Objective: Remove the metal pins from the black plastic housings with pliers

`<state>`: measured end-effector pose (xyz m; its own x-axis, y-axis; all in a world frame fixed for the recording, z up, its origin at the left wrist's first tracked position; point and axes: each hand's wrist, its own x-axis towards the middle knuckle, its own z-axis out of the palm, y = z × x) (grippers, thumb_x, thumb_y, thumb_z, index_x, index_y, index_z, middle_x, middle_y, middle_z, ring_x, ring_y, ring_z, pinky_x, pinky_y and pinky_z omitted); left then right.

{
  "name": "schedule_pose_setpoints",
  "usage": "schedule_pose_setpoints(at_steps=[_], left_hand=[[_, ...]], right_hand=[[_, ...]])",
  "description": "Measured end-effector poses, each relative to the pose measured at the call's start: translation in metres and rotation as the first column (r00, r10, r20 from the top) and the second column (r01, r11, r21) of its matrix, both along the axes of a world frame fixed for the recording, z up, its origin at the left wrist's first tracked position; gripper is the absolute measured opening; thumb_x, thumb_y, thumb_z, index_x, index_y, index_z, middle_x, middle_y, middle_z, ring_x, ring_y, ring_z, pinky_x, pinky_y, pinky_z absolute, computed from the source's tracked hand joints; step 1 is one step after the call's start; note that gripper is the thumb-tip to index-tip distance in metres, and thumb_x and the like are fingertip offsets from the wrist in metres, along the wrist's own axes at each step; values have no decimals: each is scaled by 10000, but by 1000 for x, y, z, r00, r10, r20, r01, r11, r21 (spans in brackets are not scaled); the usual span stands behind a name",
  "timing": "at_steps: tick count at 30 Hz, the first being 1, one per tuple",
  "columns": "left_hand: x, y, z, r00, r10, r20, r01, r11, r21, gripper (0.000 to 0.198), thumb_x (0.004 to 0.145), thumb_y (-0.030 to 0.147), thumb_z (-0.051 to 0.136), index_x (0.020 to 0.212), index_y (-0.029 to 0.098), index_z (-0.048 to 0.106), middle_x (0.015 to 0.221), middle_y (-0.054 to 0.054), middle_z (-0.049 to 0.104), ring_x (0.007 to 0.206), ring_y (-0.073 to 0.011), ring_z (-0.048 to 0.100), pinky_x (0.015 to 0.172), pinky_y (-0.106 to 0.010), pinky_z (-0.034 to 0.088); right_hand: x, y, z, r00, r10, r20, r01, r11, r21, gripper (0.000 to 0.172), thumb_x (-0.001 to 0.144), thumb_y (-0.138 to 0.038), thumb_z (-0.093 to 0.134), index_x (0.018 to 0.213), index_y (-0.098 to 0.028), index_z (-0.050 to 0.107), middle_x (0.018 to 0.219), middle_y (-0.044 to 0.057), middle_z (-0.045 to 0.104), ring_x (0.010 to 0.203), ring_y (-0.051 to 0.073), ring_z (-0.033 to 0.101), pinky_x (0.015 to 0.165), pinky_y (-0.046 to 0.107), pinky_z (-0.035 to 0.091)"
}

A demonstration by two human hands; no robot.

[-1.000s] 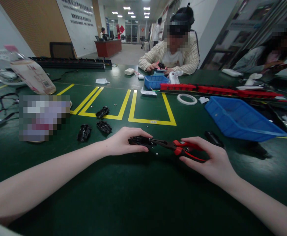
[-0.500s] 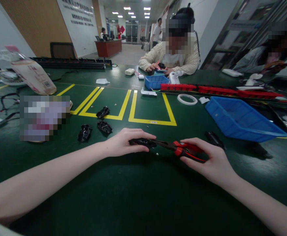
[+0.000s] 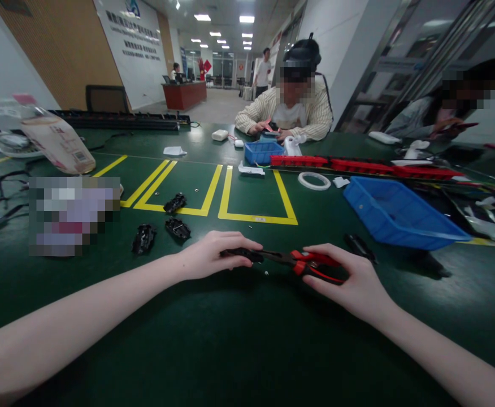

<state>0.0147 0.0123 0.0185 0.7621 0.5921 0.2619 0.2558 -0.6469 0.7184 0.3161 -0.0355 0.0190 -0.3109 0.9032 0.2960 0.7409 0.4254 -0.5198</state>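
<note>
Head view: you work at the green table (image 3: pixel 247 339), your hands meeting in front of you.
Left hand (image 3: pixel 216 254): nearly closed, thumb and fingers pinching a black part (image 3: pixel 235 252) from either side, probably to steady it against the tool.
Right hand (image 3: pixel 353 277): partly curled around red-handled pliers (image 3: pixel 302 265), thumb on the nearer side and fingers on the farther, a hold that likely lets you work the handles.
Black part: between your hands, its free end at the pliers' nose.
Loose black parts (image 3: pixel 177 228): three, beyond your left forearm near the yellow tape (image 3: pixel 256 219), perhaps put there to stay within reach.
Blue bin (image 3: pixel 400 212): beyond your right hand, with a dark object (image 3: pixel 360 249) beside it.
Hard to make out: your fingers cover much of the part; you cannot tell whether the nose grips or merely touches it. A white speck (image 3: pixel 266 273) below is too small to identify.
</note>
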Motion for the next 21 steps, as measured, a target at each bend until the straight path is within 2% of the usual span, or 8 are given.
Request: schedule_pose_setpoints(at_steps=[3, 10, 21], left_hand=[[0, 1, -1, 1000, -3, -3, 3, 1000, 20, 323, 947, 262, 561, 1261, 190, 586, 1031, -52, 630, 735, -100, 596, 699, -239, 482], [-1, 3, -4, 1000, 6, 11, -6, 998, 55, 381, 934, 279, 583, 1308, 214, 554, 1090, -61, 646, 912, -156, 616, 789, -278, 491], [-1, 3, -4, 1000, -12, 16, 12, 999, 43, 367, 938, 287, 574, 1299, 219, 570, 1101, -70, 646, 921, -162, 631, 820, -293, 503]], right_hand=[[2, 1, -3, 1000, 1, 8, -1, 1000, 3, 396, 750, -432, 700, 1089, -235, 643, 1062, 72, 721, 918, 274, 698, 788, 441, 593], [1, 1, -2, 1000, -18, 1, 18, 1000, -3, 385, 757, -436, 685, 1079, -230, 641, 1056, 80, 717, 924, 282, 688, 798, 475, 579], [1, 1, 0, 1000, -3, 3, 3, 1000, 10, 351, 749, -419, 688, 1045, -239, 637, 1043, 83, 713, 923, 284, 683, 780, 485, 583]])
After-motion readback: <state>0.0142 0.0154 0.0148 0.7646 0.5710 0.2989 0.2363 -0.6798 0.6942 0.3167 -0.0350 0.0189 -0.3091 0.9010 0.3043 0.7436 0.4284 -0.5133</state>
